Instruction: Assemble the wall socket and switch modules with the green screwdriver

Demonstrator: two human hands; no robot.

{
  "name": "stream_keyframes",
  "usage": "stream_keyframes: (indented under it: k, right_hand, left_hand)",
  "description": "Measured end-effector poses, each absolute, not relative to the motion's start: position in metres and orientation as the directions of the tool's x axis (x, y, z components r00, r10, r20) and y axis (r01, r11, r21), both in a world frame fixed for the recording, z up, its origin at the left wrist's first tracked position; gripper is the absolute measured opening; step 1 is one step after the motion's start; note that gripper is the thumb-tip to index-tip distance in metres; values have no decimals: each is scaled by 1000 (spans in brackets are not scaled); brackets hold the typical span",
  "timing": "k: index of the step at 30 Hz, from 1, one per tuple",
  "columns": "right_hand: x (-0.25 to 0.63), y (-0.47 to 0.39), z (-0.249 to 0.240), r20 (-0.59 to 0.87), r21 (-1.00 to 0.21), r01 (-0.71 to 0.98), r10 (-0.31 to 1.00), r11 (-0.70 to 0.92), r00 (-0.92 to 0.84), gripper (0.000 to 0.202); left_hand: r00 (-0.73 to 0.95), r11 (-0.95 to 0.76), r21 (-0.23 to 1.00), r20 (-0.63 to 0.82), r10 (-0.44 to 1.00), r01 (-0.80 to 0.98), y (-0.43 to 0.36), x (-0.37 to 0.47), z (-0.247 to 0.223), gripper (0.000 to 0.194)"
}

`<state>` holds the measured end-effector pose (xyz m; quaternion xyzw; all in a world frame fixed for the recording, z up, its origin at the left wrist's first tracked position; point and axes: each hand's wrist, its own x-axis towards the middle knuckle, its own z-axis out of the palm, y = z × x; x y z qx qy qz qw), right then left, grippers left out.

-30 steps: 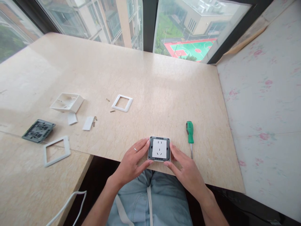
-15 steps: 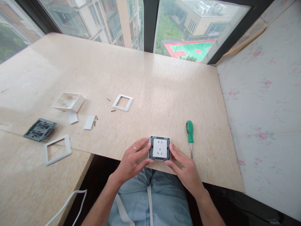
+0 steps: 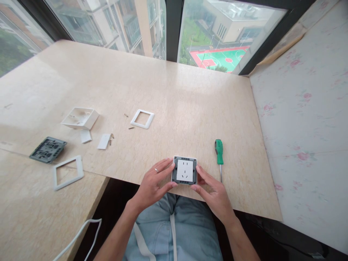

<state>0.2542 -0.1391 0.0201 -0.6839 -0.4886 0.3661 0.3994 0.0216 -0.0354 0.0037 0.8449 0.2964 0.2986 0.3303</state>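
Near the front edge of the counter, a wall socket point(image 3: 185, 171) with a white five-hole face and a grey frame faces up, seated in a white box whose rim shows around it. My left hand point(image 3: 156, 181), with a ring on one finger, grips its left side. On the opposite side my right hand point(image 3: 213, 192) holds it between thumb and fingers. To the right lies a green-handled screwdriver point(image 3: 219, 152), its shaft pointing toward me.
Left on the counter point(image 3: 190, 105) are a white mounting box point(image 3: 81, 119), a grey switch frame point(image 3: 48, 149), a large white cover frame point(image 3: 79, 168), a smaller frame point(image 3: 148, 122), white plates point(image 3: 103, 141) and several screws point(image 3: 131, 127). A white cable point(image 3: 78, 233) hangs at lower left.
The view has shifted very slightly. Both hands keep their hold on the wall socket, which stays in the same place.
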Motion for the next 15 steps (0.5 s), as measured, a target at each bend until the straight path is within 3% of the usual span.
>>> stream_keyframes:
  k: [7,15]
  right_hand:
    - [253,-140,20,-203,-890,340,932,-303,300,63]
    - [255,-139,22,-133,-941,278,966,-193,222,77]
  left_hand:
    - [629,-552,772,266,731,315,-36,21,7,60]
    - [630,-513,784,208,748,350,-35,24,10,72]
